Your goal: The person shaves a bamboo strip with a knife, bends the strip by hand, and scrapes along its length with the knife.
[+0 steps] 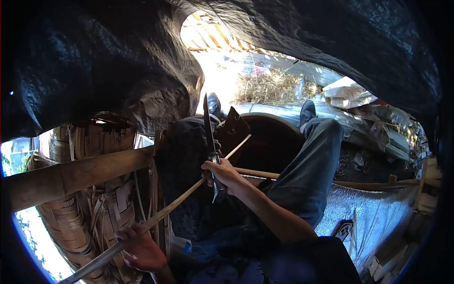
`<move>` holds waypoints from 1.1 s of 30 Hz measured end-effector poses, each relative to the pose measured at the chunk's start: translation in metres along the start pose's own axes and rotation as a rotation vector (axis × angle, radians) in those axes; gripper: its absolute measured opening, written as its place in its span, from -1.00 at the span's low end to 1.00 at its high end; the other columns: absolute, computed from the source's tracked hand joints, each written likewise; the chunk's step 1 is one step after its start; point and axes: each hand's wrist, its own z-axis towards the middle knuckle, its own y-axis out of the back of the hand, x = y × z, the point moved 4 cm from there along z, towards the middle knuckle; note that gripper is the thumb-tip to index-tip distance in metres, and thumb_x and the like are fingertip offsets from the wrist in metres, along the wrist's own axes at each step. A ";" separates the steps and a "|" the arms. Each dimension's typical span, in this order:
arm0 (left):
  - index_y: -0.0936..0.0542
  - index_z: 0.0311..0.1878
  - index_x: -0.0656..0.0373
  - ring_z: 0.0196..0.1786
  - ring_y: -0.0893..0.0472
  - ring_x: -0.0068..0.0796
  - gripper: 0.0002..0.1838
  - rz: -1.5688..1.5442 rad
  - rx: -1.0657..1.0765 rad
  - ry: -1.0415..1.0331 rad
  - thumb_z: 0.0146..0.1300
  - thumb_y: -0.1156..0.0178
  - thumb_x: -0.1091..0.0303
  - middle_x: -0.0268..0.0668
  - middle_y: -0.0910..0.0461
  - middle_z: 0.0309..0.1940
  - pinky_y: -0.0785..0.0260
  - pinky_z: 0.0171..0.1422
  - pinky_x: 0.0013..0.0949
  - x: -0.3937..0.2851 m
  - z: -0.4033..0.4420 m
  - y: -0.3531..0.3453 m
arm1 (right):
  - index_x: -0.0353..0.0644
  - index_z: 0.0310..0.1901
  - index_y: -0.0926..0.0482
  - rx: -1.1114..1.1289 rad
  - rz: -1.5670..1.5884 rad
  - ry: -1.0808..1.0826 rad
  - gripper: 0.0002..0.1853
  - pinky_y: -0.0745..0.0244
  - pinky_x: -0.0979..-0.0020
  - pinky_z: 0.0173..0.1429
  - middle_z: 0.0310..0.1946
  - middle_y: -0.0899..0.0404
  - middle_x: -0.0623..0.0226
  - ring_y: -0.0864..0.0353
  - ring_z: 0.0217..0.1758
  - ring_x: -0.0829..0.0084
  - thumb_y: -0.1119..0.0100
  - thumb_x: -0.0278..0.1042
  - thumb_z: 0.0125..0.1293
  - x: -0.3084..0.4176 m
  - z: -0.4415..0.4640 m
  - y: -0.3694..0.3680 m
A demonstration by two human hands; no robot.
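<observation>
My right hand (226, 176) is closed around the handle of a knife (208, 125), whose long dark blade points up and away from me. Just beneath that hand passes a long, pale wooden stick (182, 198), thinner at its far end. It slants from the lower left up to the middle, across my lap. My left hand (145, 251) grips the stick's thicker near part, fingers curled over it and slightly blurred. Beyond the knife, a dark flat piece with small holes (235, 128) stands between my knees, in front of a dark round container (279, 120).
A thick bamboo pole (71, 177) crosses the left side in front of woven bamboo baskets (71, 227). Black sheeting (94, 61) hangs overhead. Straw (265, 85) and a clear bottle (299, 87) lie beyond my feet. A small dark object (343, 229) rests at lower right.
</observation>
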 end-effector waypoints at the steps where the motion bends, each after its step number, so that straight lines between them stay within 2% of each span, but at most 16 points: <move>1: -0.37 -0.17 0.11 -0.32 -0.38 -0.40 -0.57 -0.106 0.254 0.020 0.30 0.04 -0.11 -0.30 -0.36 -0.39 -0.23 -0.05 -0.31 0.001 0.014 -0.003 | -0.23 -0.38 -0.42 0.000 0.004 0.000 -0.84 -0.44 0.51 -0.49 -0.54 -0.51 0.28 -0.44 -0.61 0.58 -0.15 -0.36 0.22 0.000 0.002 -0.001; 2: -0.36 -0.41 0.08 -0.46 -0.29 -0.49 -0.57 -0.212 0.505 0.041 0.36 0.15 -0.10 -0.36 -0.26 -0.57 -0.21 -0.20 -0.35 -0.001 0.023 -0.010 | -0.25 -0.38 -0.43 0.017 -0.010 0.002 -0.83 -0.44 0.50 -0.49 -0.53 -0.51 0.29 -0.45 -0.61 0.57 -0.14 -0.33 0.20 -0.001 0.004 -0.002; 3: -0.36 -0.41 0.08 -0.46 -0.29 -0.49 -0.57 -0.212 0.506 0.039 0.36 0.15 -0.10 -0.36 -0.26 -0.57 -0.21 -0.20 -0.35 -0.002 0.036 -0.011 | -0.27 -0.38 -0.45 0.034 -0.026 0.007 -0.81 -0.44 0.50 -0.50 -0.52 -0.51 0.29 -0.46 -0.60 0.55 -0.14 -0.30 0.19 0.001 0.006 -0.003; 5: -0.12 -0.59 -0.05 -0.63 0.03 -0.57 -0.56 -0.371 0.631 0.117 0.41 0.26 -0.01 -0.47 0.03 -0.72 -0.01 -0.36 -0.40 -0.004 0.057 -0.039 | -0.27 -0.38 -0.46 0.061 -0.060 -0.001 -0.80 -0.45 0.50 -0.48 -0.51 -0.52 0.29 -0.47 -0.59 0.55 -0.14 -0.29 0.19 0.007 0.008 -0.004; 9: -0.14 -0.67 -0.05 -0.75 0.06 -0.65 -0.53 -0.248 0.685 0.047 0.39 0.25 0.03 -0.49 -0.03 -0.81 0.01 -0.47 -0.42 -0.009 0.063 -0.081 | -0.23 -0.39 -0.47 0.113 -0.196 -0.021 -0.81 -0.46 0.54 -0.49 -0.58 -0.49 0.34 -0.47 -0.62 0.59 -0.13 -0.27 0.23 0.025 0.015 -0.009; 11: -0.13 -0.69 -0.05 -0.79 0.10 -0.65 -0.56 -0.211 0.869 0.019 0.35 0.19 0.12 -0.49 -0.02 -0.86 0.13 -0.58 -0.44 -0.010 0.058 -0.105 | -0.22 -0.38 -0.47 0.083 -0.232 0.001 -0.78 -0.44 0.58 -0.52 -0.63 -0.45 0.39 -0.45 -0.64 0.60 -0.15 -0.22 0.24 0.034 0.017 -0.010; 14: -0.12 -0.70 -0.04 -0.80 0.09 -0.67 -0.57 -0.218 0.926 0.041 0.31 0.12 0.17 -0.48 -0.06 -0.88 0.19 -0.62 -0.43 -0.006 0.066 -0.124 | -0.26 -0.23 -0.48 0.212 -0.196 -0.030 -0.69 -0.47 0.57 -0.49 -0.32 -0.65 0.15 -0.53 -0.56 0.57 -0.18 -0.15 0.24 0.050 0.008 0.001; 18: -0.16 -0.67 -0.02 -0.79 0.05 -0.65 -0.61 -0.196 1.021 0.046 0.30 0.09 0.18 -0.48 -0.08 -0.84 0.12 -0.58 -0.45 -0.003 0.073 -0.139 | -0.29 -0.12 -0.41 0.064 -0.465 0.112 -0.59 -0.49 0.53 -0.48 -0.37 -0.64 0.17 -0.57 -0.54 0.54 -0.25 -0.11 0.21 0.067 -0.045 0.046; 20: -0.18 -0.62 0.00 -0.77 0.02 -0.66 -0.62 -0.188 0.758 -0.049 0.33 0.12 0.13 -0.47 -0.08 -0.79 0.06 -0.51 -0.49 0.000 0.082 -0.139 | -0.31 -0.16 -0.41 -0.032 -0.470 0.058 -0.56 -0.50 0.50 -0.46 -0.42 -0.62 0.17 -0.60 -0.50 0.51 -0.31 -0.11 0.18 0.073 -0.080 0.066; 21: -0.18 -0.62 0.00 -0.77 0.02 -0.66 -0.62 -0.190 0.758 -0.045 0.33 0.12 0.13 -0.47 -0.08 -0.79 0.06 -0.51 -0.49 0.004 0.086 -0.141 | -0.31 -0.16 -0.41 -0.036 -0.470 0.057 -0.56 -0.50 0.50 -0.46 -0.42 -0.62 0.17 -0.60 -0.50 0.51 -0.31 -0.11 0.18 0.073 -0.093 0.070; 23: -0.19 -0.58 0.02 -0.75 0.00 -0.66 -0.61 -0.383 0.609 -0.058 0.37 0.20 0.08 -0.46 -0.07 -0.75 0.03 -0.45 -0.48 0.008 0.102 -0.136 | -0.33 -0.19 -0.40 -0.306 -0.801 0.074 -0.58 -0.46 0.52 -0.52 -0.52 -0.56 0.24 -0.59 -0.56 0.52 -0.32 -0.15 0.17 0.073 -0.113 0.085; 24: -0.19 -0.58 0.02 -0.75 0.00 -0.66 -0.61 -0.377 0.606 -0.057 0.37 0.20 0.08 -0.46 -0.07 -0.75 0.03 -0.45 -0.48 0.010 0.107 -0.138 | -0.33 -0.19 -0.40 -0.301 -0.800 0.069 -0.58 -0.46 0.52 -0.52 -0.52 -0.56 0.24 -0.59 -0.56 0.52 -0.32 -0.15 0.17 0.064 -0.117 0.086; 26: -0.15 -0.62 -0.01 -0.75 0.03 -0.67 -0.56 -0.336 0.712 -0.107 0.42 0.29 0.07 -0.45 -0.03 -0.76 0.05 -0.46 -0.46 0.010 0.113 -0.148 | -0.34 -0.23 -0.40 -0.416 -0.995 0.495 -0.64 -0.38 0.55 -0.62 -0.63 -0.49 0.32 -0.52 -0.68 0.58 -0.29 -0.21 0.21 0.063 -0.128 0.083; 27: -0.15 -0.62 -0.01 -0.75 0.03 -0.67 -0.56 -0.336 0.716 -0.108 0.42 0.29 0.07 -0.45 -0.03 -0.76 0.05 -0.46 -0.46 0.011 0.119 -0.153 | -0.34 -0.23 -0.40 -0.417 -0.992 0.498 -0.64 -0.38 0.55 -0.62 -0.63 -0.49 0.32 -0.52 -0.68 0.58 -0.29 -0.21 0.21 0.062 -0.128 0.082; 29: -0.11 -0.65 -0.04 -0.75 0.07 -0.65 -0.55 -0.406 0.986 -0.063 0.45 0.36 0.14 -0.46 0.01 -0.78 0.08 -0.48 -0.44 0.012 0.121 -0.171 | -0.33 -0.26 -0.40 -0.228 -0.691 0.211 -0.69 -0.31 0.58 -0.68 -0.70 -0.44 0.37 -0.46 -0.74 0.63 -0.26 -0.26 0.23 0.049 -0.123 0.079; 33: -0.09 -0.67 -0.05 -0.73 0.12 -0.64 -0.53 -0.426 1.023 0.017 0.47 0.40 0.18 -0.47 0.03 -0.80 0.09 -0.48 -0.43 0.020 0.130 -0.195 | -0.33 -0.29 -0.40 -0.134 -0.614 0.281 -0.71 -0.31 0.57 -0.68 -0.72 -0.44 0.39 -0.46 -0.74 0.64 -0.24 -0.27 0.24 0.053 -0.120 0.062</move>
